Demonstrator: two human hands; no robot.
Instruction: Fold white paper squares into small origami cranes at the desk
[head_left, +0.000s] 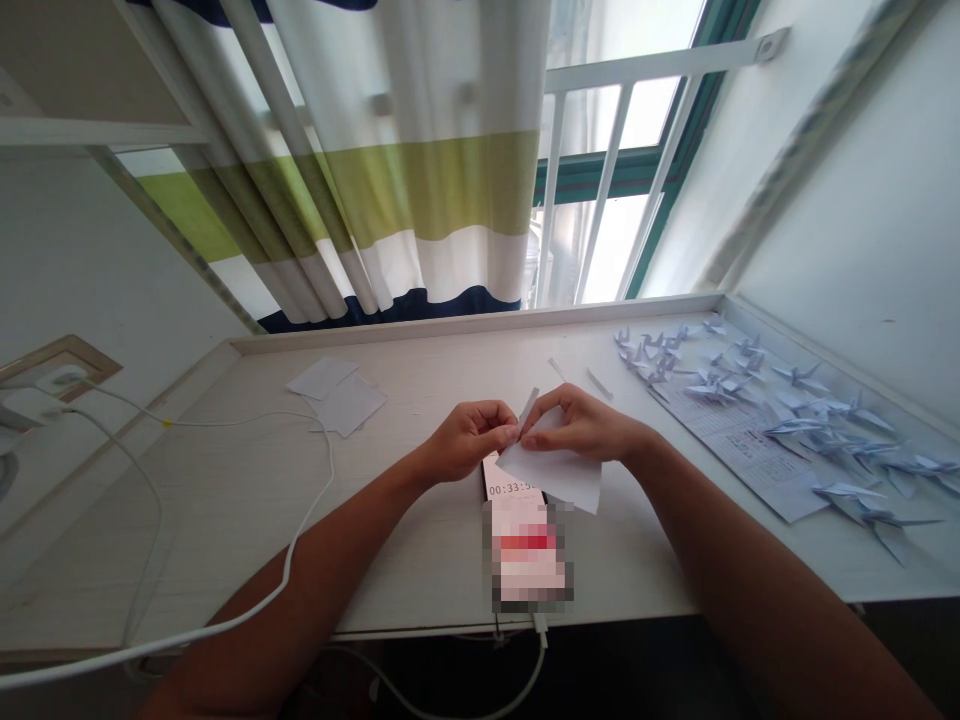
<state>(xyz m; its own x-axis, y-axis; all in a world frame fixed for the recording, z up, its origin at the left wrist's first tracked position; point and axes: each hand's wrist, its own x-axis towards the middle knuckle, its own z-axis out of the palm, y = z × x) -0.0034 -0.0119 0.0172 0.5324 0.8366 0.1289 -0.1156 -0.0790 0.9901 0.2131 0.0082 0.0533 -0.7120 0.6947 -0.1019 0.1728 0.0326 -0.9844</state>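
A white sheet of paper (566, 478) is held above the desk between my two hands. My left hand (474, 440) is closed, with thumb and forefinger pinched at the sheet's left edge. My right hand (585, 425) grips the same sheet from above, its fingertips close to the left ones. A narrow paper strip (529, 403) sticks up between the fingertips; whether it is still joined to the sheet I cannot tell. Below the sheet lies a phone (514, 490) showing a running timer, its lower part blurred and its top partly covered.
Folded paper cranes (847, 440) crowd the desk's right side, several on a printed sheet (739, 450). Loose white paper pieces (349, 400) lie at the left. Two thin strips (599, 383) rest beyond my right hand. A white cable (330, 460) crosses over my left forearm.
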